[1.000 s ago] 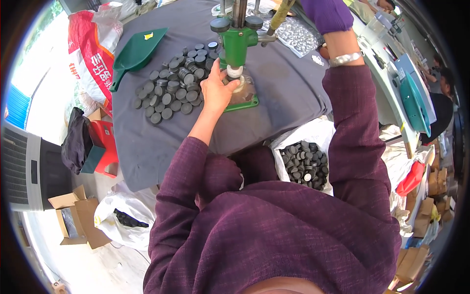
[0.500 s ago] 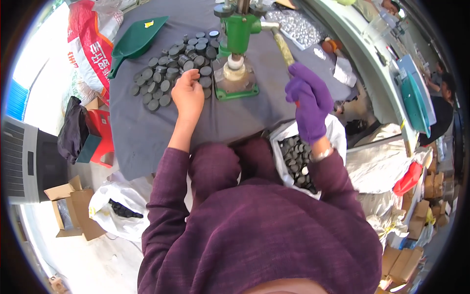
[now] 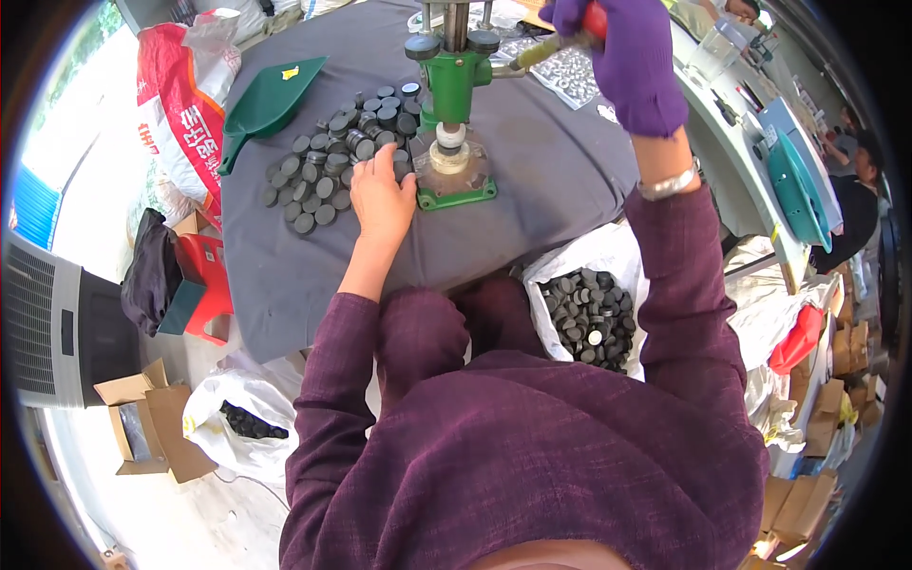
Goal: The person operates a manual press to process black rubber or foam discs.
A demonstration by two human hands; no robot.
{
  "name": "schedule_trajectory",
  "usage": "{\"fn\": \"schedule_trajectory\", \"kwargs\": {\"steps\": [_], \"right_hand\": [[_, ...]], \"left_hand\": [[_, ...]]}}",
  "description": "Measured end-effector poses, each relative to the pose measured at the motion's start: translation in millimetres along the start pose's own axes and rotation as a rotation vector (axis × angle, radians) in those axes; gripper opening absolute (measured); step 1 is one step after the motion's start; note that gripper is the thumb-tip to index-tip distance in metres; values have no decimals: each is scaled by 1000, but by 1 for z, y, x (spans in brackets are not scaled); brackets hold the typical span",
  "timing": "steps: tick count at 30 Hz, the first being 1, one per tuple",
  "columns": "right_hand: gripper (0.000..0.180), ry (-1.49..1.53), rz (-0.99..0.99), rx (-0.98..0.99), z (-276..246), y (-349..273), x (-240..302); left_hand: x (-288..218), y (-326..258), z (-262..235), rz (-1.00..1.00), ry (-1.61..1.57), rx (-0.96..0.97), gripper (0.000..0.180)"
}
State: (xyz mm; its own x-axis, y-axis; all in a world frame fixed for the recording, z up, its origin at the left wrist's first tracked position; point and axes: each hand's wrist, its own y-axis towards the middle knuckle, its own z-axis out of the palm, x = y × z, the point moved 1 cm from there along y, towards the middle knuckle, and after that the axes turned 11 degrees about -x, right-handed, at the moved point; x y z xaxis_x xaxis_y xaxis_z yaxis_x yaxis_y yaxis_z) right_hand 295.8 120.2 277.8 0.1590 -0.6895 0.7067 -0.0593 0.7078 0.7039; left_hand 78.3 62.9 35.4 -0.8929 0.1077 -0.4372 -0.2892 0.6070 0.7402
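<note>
A green hand press [image 3: 451,85] stands on the grey-covered table, its ram above a pale round piece [image 3: 449,157] on the base plate. My right hand [image 3: 641,71], in a purple knitted glove, is closed round the red-knobbed end of the press lever [image 3: 546,49], up at the right. My bare left hand [image 3: 382,198] is just left of the press base, palm down. Its fingers are apart, with the tips at the near right edge of a pile of dark round caps [image 3: 328,161]. I see nothing held in it.
A green dustpan-like scoop [image 3: 275,100] lies left of the pile. Shiny small parts [image 3: 567,76] sit in a tray behind the lever. A white sack of dark caps [image 3: 589,318] stands by my right knee; another white bag [image 3: 237,418] and a cardboard box [image 3: 157,427] are at lower left.
My right hand has swung the press lever up and away from me. My left hand has moved right toward the press base, and its curled fingers have spread.
</note>
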Motion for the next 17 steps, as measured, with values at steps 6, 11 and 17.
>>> {"fn": "schedule_trajectory", "kwargs": {"steps": [6,11,17], "right_hand": [[37,34,-14,27,9,23,-4],[38,77,-16,-10,10,20,-6],[41,-6,-12,-69,12,8,-2]], "left_hand": [[-20,17,19,-300,-338,124,72],[-27,24,36,-269,-407,87,80],[-32,27,42,-307,-434,137,90]]}}
